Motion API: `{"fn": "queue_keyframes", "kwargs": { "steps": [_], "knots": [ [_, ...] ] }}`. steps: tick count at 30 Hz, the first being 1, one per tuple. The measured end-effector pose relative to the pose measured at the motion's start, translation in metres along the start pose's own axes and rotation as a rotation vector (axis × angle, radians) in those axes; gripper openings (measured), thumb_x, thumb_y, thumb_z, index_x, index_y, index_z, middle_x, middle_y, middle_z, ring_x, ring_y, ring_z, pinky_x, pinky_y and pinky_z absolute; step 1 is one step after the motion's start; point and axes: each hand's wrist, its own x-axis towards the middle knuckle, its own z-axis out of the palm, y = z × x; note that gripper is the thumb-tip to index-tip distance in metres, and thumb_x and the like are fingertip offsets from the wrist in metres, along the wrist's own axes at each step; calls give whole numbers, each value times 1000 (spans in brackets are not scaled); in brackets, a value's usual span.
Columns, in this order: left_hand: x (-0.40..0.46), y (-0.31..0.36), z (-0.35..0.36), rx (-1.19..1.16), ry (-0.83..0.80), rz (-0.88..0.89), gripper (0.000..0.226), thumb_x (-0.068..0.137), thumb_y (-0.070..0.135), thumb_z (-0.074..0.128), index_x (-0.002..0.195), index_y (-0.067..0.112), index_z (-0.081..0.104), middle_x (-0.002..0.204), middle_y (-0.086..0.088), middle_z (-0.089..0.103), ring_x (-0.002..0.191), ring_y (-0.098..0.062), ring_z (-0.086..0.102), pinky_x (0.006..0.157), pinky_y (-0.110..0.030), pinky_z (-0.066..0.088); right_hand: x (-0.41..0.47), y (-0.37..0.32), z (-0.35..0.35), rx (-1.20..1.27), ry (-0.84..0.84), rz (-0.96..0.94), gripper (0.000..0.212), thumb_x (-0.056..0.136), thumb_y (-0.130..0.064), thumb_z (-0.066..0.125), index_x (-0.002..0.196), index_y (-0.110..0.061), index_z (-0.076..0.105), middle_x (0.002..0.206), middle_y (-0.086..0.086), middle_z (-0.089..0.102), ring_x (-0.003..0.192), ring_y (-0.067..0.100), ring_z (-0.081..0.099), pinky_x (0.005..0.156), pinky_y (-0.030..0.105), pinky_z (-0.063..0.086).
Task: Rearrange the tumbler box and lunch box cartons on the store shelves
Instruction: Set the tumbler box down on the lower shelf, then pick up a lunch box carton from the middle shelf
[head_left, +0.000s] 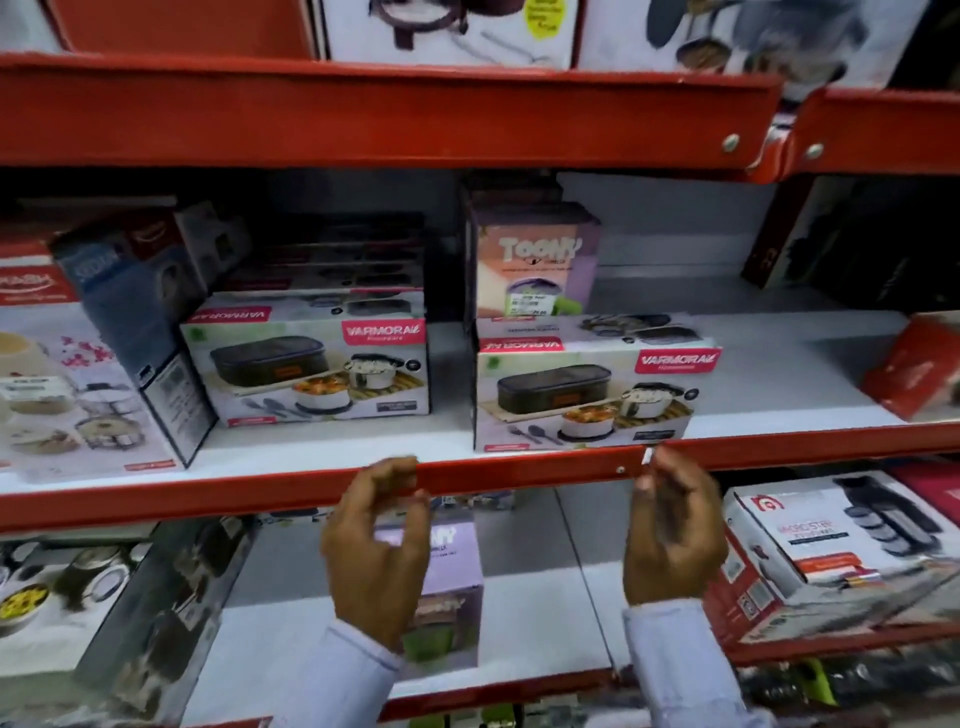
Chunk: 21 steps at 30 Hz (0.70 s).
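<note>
On the middle shelf, the left lunch box carton sits well above the left hand, whose curled fingers grip nothing. Behind that hand a lilac tumbler box stands partly hidden on the lower shelf. The right lunch box carton, glossy printed cardboard, sits just above the empty, loosely cupped right hand. Motion blur softens the print.
</note>
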Motion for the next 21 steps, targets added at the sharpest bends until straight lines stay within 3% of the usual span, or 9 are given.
{"fn": "queue_keyframes", "kwargs": {
  "steps": [4, 7, 11, 13, 14, 17, 21],
  "knots": [
    [31, 35, 46, 59, -172, 33, 54, 85, 22, 73, 137, 16, 59, 128, 6, 65, 111, -11, 63, 95, -25, 53, 64, -8, -5, -78, 86, 137, 49, 92, -31, 59, 138, -16, 49, 147, 6, 51, 134, 19, 48, 104, 16, 39],
    [45, 39, 65, 129, -232, 35, 61, 86, 30, 72, 142, 15, 55, 138, -1, 65, 121, -18, 63, 106, -38, 52, 88, 2, -7, -103, -53, 327, 52, 96, -32, 57, 145, -21, 42, 152, 6, 46, 137, 24, 46, 101, 27, 37],
    [49, 45, 70, 105, -192, 57, 54, 87, 39, 69, 136, 19, 59, 127, 2, 72, 113, -20, 69, 99, -38, 57, 97, -2, -7, -36, -131, 333, 44, 97, -22, 55, 139, -8, 51, 139, 11, 58, 122, 18, 56, 80, 3, 42],
    [48, 52, 63, 47, -138, 60, 56, 85, 32, 74, 138, 19, 60, 129, 1, 71, 115, -18, 69, 101, -38, 56, 97, -10, -8, -26, -82, 266, 41, 96, -16, 57, 135, -4, 55, 135, 13, 61, 120, 14, 59, 80, -6, 41],
    [48, 59, 57, 23, -104, 68, 57, 84, 28, 76, 138, 18, 60, 132, 1, 70, 116, -18, 68, 101, -37, 56, 98, -16, -8, -16, -63, 230, 39, 95, -15, 58, 133, -4, 57, 132, 11, 63, 114, 4, 61, 80, -8, 41],
    [51, 75, 29, -20, 36, 134, 53, 84, 25, 78, 134, 25, 60, 130, 0, 69, 112, -20, 68, 96, -38, 57, 95, -40, -3, 42, -37, 160, 34, 95, -16, 59, 128, -10, 62, 119, -4, 67, 92, -24, 61, 76, -5, 45],
    [69, 87, -19, -62, 206, 202, 54, 81, 45, 68, 131, 27, 63, 118, -5, 74, 98, -20, 72, 88, -32, 57, 87, -75, 14, 125, -89, 76, 29, 93, -15, 62, 121, -21, 64, 87, -43, 67, 91, -16, 67, 75, 2, 52]
  ]
}}
